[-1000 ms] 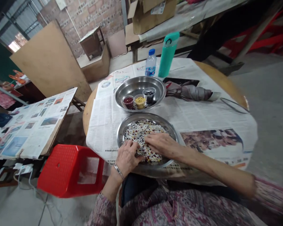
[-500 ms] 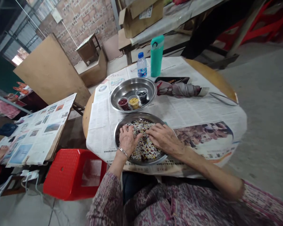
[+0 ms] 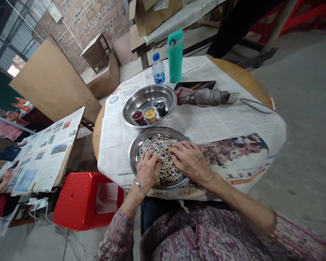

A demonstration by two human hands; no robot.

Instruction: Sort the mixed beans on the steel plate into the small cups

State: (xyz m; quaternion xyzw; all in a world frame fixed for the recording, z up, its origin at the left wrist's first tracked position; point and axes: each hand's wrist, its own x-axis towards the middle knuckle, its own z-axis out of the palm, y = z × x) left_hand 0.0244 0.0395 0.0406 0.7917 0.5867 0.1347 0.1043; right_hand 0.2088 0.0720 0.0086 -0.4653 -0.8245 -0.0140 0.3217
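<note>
A steel pan [image 3: 133,150] near the table's front edge holds a heap of mixed beans [image 3: 159,146], white, red and dark. My left hand [image 3: 147,170] lies on the left of the heap, fingers curled down into the beans. My right hand [image 3: 189,159] rests on the right of the heap, its fingers bent and touching the beans. Behind it a second steel pan [image 3: 141,98] carries three small cups: red beans [image 3: 137,116], yellow beans [image 3: 150,114] and black beans [image 3: 160,106].
Newspaper [image 3: 220,123] covers the round table. At the back stand a water bottle [image 3: 158,69] and a teal flask [image 3: 175,54]; a folded umbrella [image 3: 203,96] lies to the right. A red stool [image 3: 84,201] stands left of my knees, beside another papered table [image 3: 40,152].
My left hand slid up onto the beans and then drew back a little toward me. My right hand stayed on the heap. The view shifted slightly.
</note>
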